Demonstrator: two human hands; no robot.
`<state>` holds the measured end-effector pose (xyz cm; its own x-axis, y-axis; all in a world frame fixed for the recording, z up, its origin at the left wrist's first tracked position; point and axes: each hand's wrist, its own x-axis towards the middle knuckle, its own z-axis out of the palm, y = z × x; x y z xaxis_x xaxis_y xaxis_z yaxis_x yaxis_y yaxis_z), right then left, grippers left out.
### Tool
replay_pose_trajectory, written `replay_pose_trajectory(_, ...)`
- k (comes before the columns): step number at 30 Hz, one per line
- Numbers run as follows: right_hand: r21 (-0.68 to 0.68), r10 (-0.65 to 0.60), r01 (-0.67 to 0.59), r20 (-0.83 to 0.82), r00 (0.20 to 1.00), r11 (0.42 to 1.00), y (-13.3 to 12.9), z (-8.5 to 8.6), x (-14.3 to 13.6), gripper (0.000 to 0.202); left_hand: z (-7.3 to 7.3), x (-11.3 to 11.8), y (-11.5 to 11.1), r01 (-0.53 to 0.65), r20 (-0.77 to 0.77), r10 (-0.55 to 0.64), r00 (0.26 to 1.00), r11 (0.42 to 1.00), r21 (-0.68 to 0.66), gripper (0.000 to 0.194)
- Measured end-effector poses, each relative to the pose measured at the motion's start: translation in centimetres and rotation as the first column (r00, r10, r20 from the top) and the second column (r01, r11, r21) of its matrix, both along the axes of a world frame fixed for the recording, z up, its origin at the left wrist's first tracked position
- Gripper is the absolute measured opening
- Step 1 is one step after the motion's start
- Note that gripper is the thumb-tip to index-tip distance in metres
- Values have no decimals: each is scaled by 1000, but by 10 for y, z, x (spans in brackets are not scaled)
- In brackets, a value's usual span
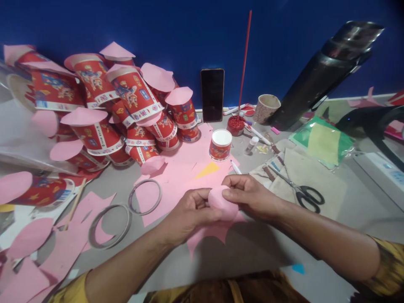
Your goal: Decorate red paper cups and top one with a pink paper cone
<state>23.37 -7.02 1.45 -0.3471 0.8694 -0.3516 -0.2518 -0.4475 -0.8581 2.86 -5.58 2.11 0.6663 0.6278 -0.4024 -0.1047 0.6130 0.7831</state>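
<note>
A round pink paper piece [223, 203] is held between both hands above the front middle of the table. My left hand [192, 212] pinches its left edge between thumb and fingers. On the other side my right hand [248, 194] grips the upper right edge, thumb on top. Under the hands lies a pink paper scrap [210, 236] with a jagged outline. Just beyond them a short red cup [220, 145] with a white top stands upright on pink sheets, near a yellow paper piece [206, 170] and a marker [235, 167].
Red cups with pink paper tops [134, 94] are piled at the left. Two tape rings [110, 226] and pink scraps [67, 252] lie nearer. A phone [212, 95] leans on the blue wall. Scissors [298, 188] rest on cloth at right, before a black flask [318, 80].
</note>
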Motion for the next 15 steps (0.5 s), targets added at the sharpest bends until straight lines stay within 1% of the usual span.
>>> replay_pose_trajectory(3, -42, -90, 88, -61, 994, 995, 2, -1, 0, 56, -1, -1, 1, -65, 46, 65, 997, 998, 7, 37)
replay_pose_trajectory(5, -41, -111, 107, -86, 990, 993, 3, -3, 0, 56, -1, 0, 2, -111, 58, 110, 992, 994, 15, 35)
replay_pose_trajectory(10, 22, -39, 41, -83, 996, 999, 3, -7, 1, 52, 2, 2, 3, -187, 78, 189, 979, 982, -36, 28)
replay_pose_trajectory(15, 53, 18, -13, -92, 996, 999, 2, -11, 2, 49, 0, 2, 3, -217, 61, 219, 974, 975, -38, 33)
